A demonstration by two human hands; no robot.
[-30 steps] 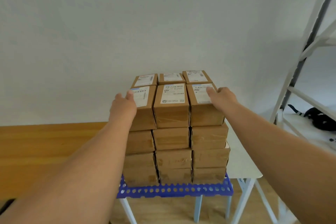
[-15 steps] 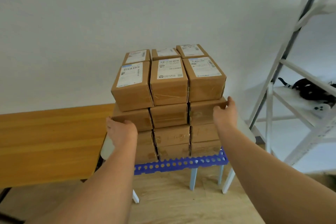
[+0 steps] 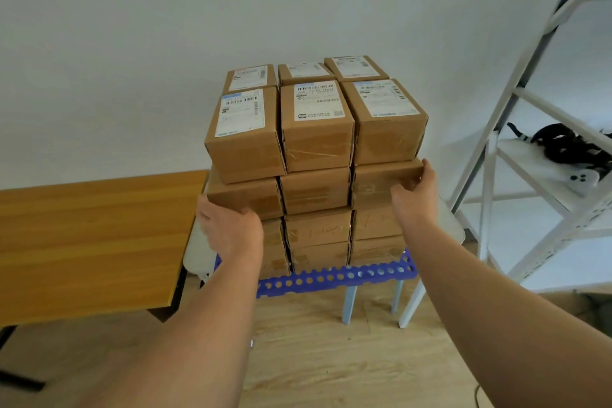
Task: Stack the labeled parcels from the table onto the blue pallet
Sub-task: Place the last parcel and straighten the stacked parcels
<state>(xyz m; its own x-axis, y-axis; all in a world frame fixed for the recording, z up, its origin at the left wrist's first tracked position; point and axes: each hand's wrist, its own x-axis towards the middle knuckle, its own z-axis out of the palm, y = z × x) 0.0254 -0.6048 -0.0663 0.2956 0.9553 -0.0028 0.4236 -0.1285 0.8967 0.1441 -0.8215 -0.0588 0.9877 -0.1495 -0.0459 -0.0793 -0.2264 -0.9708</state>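
Brown cardboard parcels (image 3: 316,139) with white labels on top stand stacked several layers high on the blue perforated pallet (image 3: 334,278). The top layer sits slightly askew, overhanging toward me. My left hand (image 3: 228,230) touches the lower left corner of the second-layer left parcel (image 3: 245,197), fingers relaxed. My right hand (image 3: 414,195) presses straight fingers against the right end of the second-layer right parcel (image 3: 381,184). Neither hand grips anything.
The pallet rests on a small white table (image 3: 452,230) with pale legs. A wooden table (image 3: 86,242) stands at the left. A white metal rack (image 3: 536,149) at the right holds a black object (image 3: 563,146). A white wall is behind.
Both hands have come down from the top layer to the sides of the second layer. The view has pulled back and tilted, showing more floor.
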